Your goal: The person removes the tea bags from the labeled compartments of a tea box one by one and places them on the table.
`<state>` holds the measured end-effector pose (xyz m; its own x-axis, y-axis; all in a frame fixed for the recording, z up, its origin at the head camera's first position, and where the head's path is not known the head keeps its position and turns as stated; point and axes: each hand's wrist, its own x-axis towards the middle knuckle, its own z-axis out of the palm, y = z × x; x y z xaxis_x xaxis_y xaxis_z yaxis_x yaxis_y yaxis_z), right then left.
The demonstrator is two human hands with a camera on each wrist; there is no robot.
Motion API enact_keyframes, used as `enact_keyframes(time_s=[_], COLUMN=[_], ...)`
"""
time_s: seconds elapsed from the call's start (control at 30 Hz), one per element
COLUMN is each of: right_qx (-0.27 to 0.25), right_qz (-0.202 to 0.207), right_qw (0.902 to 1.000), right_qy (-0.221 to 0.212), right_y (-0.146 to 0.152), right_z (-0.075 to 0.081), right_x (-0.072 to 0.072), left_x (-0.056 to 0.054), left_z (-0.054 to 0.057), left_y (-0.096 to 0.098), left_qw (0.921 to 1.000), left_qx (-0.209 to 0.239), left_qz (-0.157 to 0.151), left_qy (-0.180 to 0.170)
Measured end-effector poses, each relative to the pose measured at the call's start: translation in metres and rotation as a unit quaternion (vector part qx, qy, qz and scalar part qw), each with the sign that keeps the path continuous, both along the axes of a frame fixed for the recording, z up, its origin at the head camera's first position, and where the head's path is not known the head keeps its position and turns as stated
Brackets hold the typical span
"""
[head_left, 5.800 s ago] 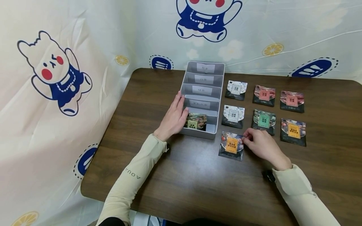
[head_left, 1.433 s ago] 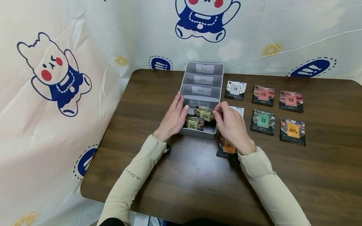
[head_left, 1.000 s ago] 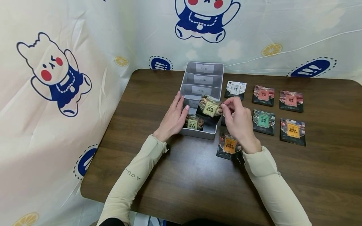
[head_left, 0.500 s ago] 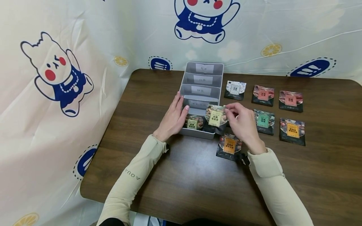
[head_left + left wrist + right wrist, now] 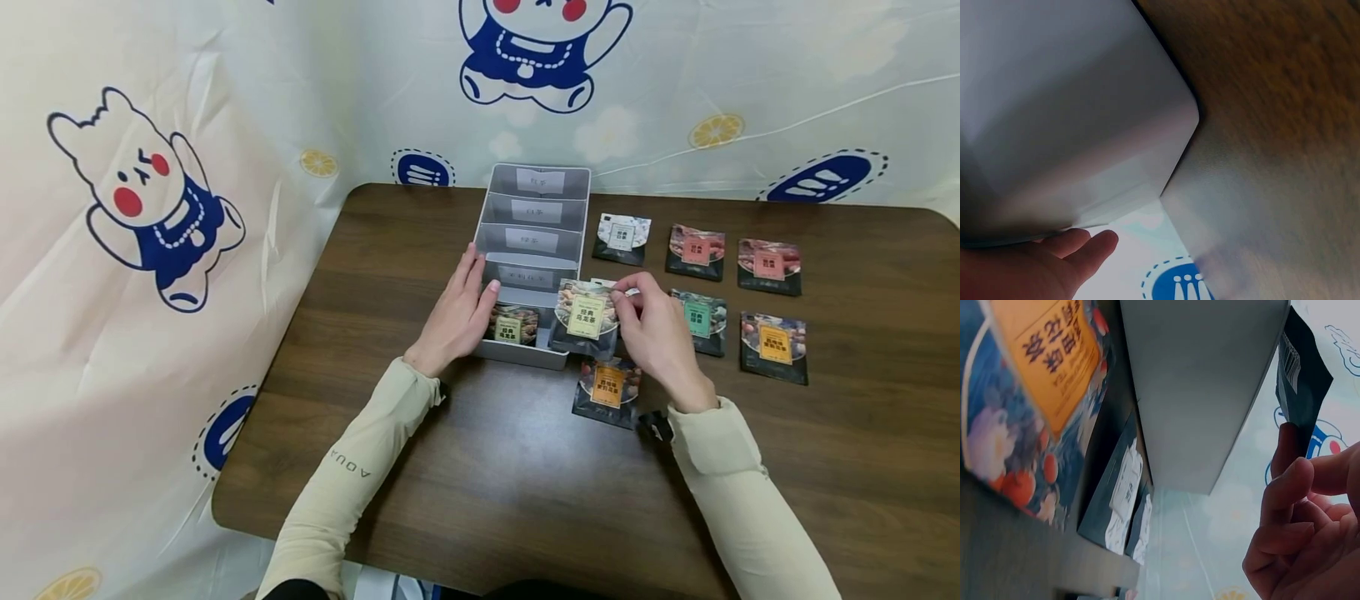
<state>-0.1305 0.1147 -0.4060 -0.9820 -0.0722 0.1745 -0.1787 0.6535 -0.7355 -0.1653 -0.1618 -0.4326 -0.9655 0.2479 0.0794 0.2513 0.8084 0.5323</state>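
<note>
My left hand (image 5: pixel 453 315) rests along the left side of a grey divided box (image 5: pixel 521 357), its fingers straight. In the left wrist view its fingertips (image 5: pixel 1105 244) lie at the box's edge. Between thumb and fingers, my right hand (image 5: pixel 660 337) pinches a tea sachet with a yellow-green label (image 5: pixel 585 317) by its upper right corner. This sachet hangs over the box's front right corner, its label facing up. A matching sachet (image 5: pixel 513 325) sits in the nearest compartment. In the right wrist view, the held sachet (image 5: pixel 1304 381) shows its dark back, above the box wall.
Right of the box, an orange-label sachet (image 5: pixel 606 392) lies close below the held one. Further sachets lie in rows: white (image 5: pixel 622 237), red (image 5: pixel 695 250), another red (image 5: pixel 768 265), green (image 5: pixel 699 323) and orange (image 5: pixel 774 346). A second white sachet is mostly covered.
My right hand has left the near orange-label sachet and taken hold of the yellow-green one at the box, then drawn it right and toward me. The left hand has stayed put.
</note>
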Motion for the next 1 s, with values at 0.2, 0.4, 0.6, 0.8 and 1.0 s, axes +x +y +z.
enact_keyframes(time_s=[0.2,0.4,0.6,0.8,1.0], right_qx=[0.007,0.015,0.0,-0.017,-0.005], right_qz=[-0.001,-0.002,0.008,0.014,0.01], right_qw=[1.0,0.9999,1.0,0.9991,0.9968], right_qy=[0.005,0.002,0.0,-0.036,-0.08], right_y=[0.008,0.017,0.029,0.042,0.057], right_z=[-0.001,-0.001,-0.001,0.003,0.001], right_x=[0.0,0.001,0.002,0.003,0.007], left_x=[0.0,-0.001,-0.001,0.0,0.0], left_z=[0.0,0.0,0.001,0.002,0.001], left_y=[0.0,0.0,0.0,0.0,0.0], left_qw=[1.0,1.0,1.0,1.0,1.0], left_qx=[-0.003,-0.004,-0.005,-0.005,-0.006], left_qz=[0.0,-0.002,-0.002,-0.002,-0.004], left_qy=[-0.003,-0.003,-0.003,-0.005,-0.004])
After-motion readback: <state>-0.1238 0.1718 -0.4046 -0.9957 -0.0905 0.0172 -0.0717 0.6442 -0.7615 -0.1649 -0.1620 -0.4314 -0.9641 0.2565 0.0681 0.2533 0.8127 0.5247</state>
